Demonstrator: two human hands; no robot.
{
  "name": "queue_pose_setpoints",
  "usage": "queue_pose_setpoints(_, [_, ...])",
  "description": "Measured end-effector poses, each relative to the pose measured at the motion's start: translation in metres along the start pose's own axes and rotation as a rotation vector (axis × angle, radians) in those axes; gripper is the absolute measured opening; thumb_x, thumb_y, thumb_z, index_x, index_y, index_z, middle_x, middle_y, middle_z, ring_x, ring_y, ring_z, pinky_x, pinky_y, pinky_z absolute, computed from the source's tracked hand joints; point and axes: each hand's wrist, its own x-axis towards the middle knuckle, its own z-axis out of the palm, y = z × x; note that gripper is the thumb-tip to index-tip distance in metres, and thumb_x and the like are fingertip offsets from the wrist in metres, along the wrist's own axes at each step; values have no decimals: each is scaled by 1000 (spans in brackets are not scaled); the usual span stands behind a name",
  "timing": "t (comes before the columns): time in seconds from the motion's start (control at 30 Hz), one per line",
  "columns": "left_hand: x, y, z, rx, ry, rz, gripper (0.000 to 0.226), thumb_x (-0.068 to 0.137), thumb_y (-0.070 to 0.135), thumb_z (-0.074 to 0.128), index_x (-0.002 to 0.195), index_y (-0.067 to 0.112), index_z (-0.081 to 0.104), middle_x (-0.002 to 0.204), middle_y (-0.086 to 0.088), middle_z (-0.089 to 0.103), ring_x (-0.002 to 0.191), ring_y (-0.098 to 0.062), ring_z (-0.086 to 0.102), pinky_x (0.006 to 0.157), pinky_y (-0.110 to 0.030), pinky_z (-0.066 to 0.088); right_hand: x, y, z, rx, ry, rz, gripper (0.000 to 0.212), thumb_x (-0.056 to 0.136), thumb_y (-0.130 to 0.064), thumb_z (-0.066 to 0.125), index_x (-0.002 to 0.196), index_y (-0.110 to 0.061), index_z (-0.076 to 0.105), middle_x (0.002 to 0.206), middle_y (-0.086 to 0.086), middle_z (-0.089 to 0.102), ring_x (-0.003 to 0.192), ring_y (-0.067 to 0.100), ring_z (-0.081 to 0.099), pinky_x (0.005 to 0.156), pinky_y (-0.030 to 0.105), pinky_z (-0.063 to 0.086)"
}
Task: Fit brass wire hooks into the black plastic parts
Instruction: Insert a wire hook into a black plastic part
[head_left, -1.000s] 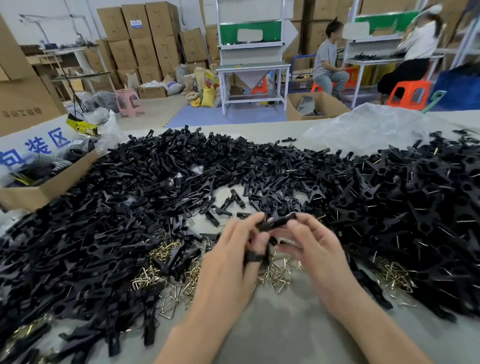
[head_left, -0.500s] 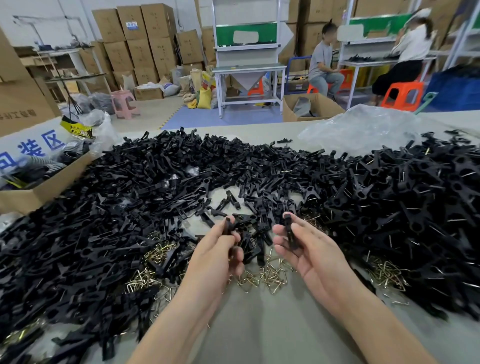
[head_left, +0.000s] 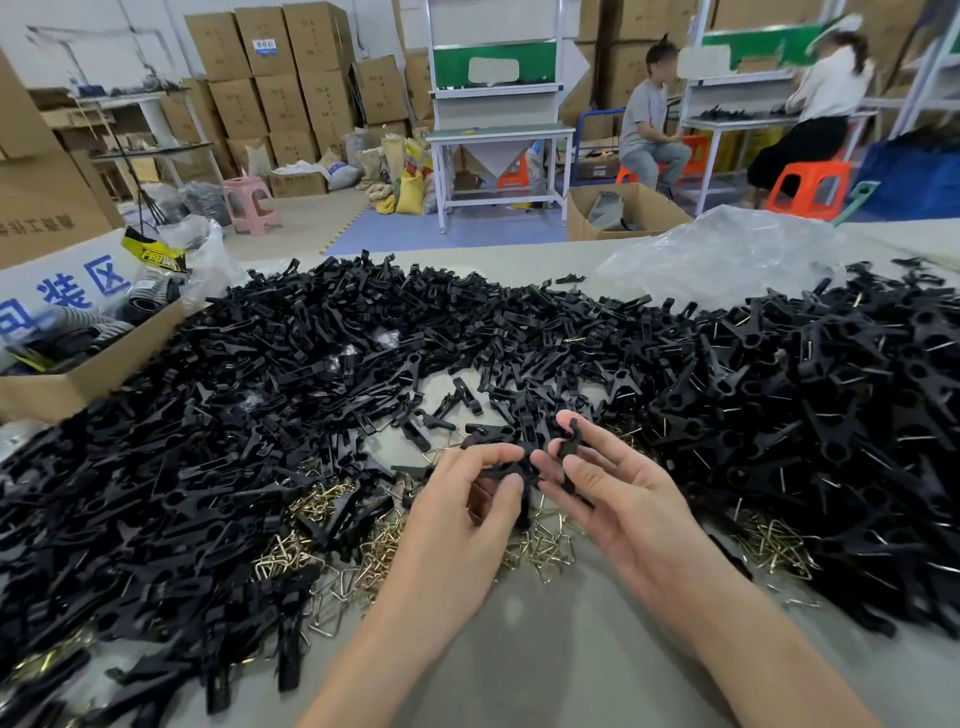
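We see black plastic parts (head_left: 270, 415) heaped in a wide, glossy pile across the surface (head_left: 545, 665). Brass wire hooks (head_left: 545, 545), bent and tangled, lie in loose clusters at its near edge. Just above them, the left hand (head_left: 457, 525) pinches one part (head_left: 498, 470), and the right hand (head_left: 628, 499) holds another part (head_left: 569, 452).

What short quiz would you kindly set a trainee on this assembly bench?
1. True or false: the right hand holds a black part.
2. Where do the loose hooks lie? A in a box; B on the table by the hands; C in a bag.
3. What does the left hand pinch?
Key: 1 true; 2 B; 3 a second black part.
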Motion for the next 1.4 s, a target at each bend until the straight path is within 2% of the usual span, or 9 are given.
queue_pose_setpoints(0.17, [1,-3,3,-70,5,1,27,103,20,53,115,42,65,105,19,58,82,-6,64,73,-27,59,-1,1,3,-105,-16,22,39,72,-5,72,108,-17,78,102,8,75,97,23,74,84,34,62])
queue_pose_setpoints(0.33, [2,-4,3,32,111,102,37,101,10,54,114,41,68,104,22,54,69,1,56,58,-6,41,-1,3,3,-88,-22,43,43,72,-6,74,115,-13,71,100,11,72,97,27,74,80,32,61])
queue_pose_setpoints(0.5, [0,-4,7,127,206,179,29,100,20,55,122,34,68,111,28,49,88,-4,62,67,-10,51,-5,6,5,-78,-98,99,44,75,-5,75,118,-9,67,101,15,70,104,32,73,79,32,61])
queue_pose_setpoints(0.63, [0,-2,7,141,248,205,31,100,17,58,125,35,64,106,22,54,93,1,61,74,-4,44,-5,6,6,-99,-115,130,45,73,-7,76,117,-10,68,101,15,73,97,32,74,76,34,61])
queue_pose_setpoints(0.7, [0,-4,7,130,241,176,36,100,19,59,128,41,57,106,21,58,98,0,61,81,-9,46,-6,6,7,-124,-122,128,43,73,-8,76,115,-12,69,98,12,74,93,28,75,76,34,62])
queue_pose_setpoints(0.77, [0,-5,8,65,223,127,30,98,20,62,116,44,59,105,18,64,100,-4,64,83,-19,51,-6,7,7,-133,-130,124,40,73,-8,76,113,-13,70,94,8,73,89,24,74,75,33,61])
queue_pose_setpoints(0.9, [-1,-4,11,-137,176,49,28,96,15,66,100,42,66,97,14,70,91,-8,69,69,-18,56,-5,4,8,-89,-118,125,36,74,-6,75,110,-12,70,92,8,73,87,23,74,76,33,62])
queue_pose_setpoints(1.07, [1,-6,13,-137,130,93,18,92,22,62,103,36,65,106,12,69,101,-17,68,81,-47,59,-5,3,8,-43,-111,135,35,73,-5,75,107,-12,69,95,11,73,81,22,74,71,30,62])
queue_pose_setpoints(1.4, [-1,-5,13,-205,129,54,23,95,12,66,98,34,69,102,8,70,97,-17,69,81,-51,59,-6,1,8,-55,-113,138,58,74,-3,74,130,-6,59,110,23,57,85,27,72,70,30,62])
